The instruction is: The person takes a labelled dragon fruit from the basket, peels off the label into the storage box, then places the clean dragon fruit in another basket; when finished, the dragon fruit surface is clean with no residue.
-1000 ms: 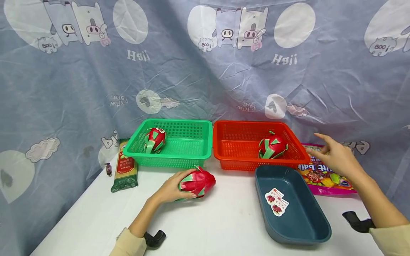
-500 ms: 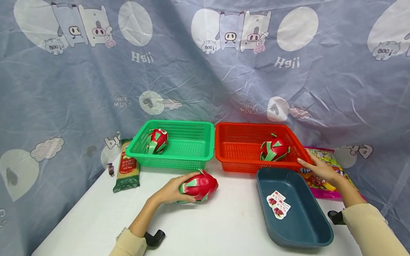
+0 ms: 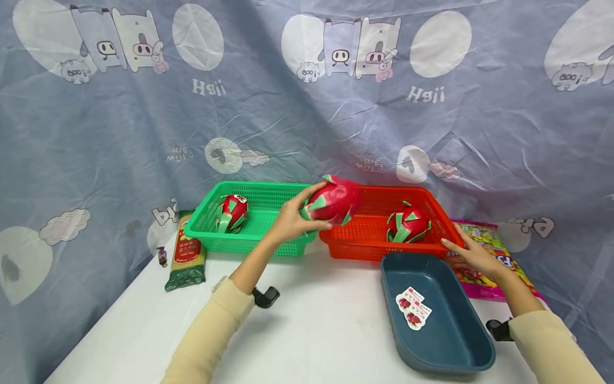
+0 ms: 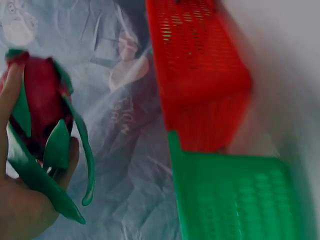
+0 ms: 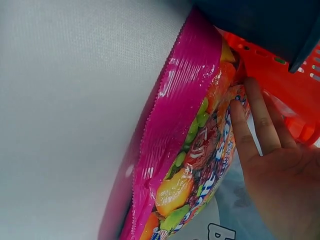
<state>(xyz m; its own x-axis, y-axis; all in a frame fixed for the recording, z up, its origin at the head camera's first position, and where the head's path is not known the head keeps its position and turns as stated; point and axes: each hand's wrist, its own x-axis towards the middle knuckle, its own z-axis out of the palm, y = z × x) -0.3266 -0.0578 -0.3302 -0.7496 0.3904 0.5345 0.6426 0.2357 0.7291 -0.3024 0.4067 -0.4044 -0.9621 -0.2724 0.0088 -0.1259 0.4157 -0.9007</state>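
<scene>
My left hand (image 3: 292, 218) grips a red dragon fruit (image 3: 336, 200) with green scales, raised off the table. In the head view it hangs in front of where the green basket (image 3: 259, 242) meets the red basket (image 3: 379, 252). The left wrist view shows fingers curled round that fruit (image 4: 42, 95). My right hand (image 3: 475, 256) is at the red basket's right end, its fingers fairly straight beside the wall; the right wrist view shows them between basket and candy bag (image 5: 200, 145). One dragon fruit (image 3: 232, 213) lies in the green basket, another (image 3: 409, 224) in the red.
A dark blue tray (image 3: 443, 320) with two dragon fruit stickers (image 3: 413, 308) stands front right, close to the red basket. A pasta-like packet (image 3: 186, 256) and a small wrapped candy (image 3: 162, 256) lie left. A patterned curtain (image 3: 288, 117) hangs behind the white table (image 3: 312, 325).
My left hand has lifted the dragon fruit from the table, up and to the right toward the baskets. My right hand has come down and left to the red basket's right end.
</scene>
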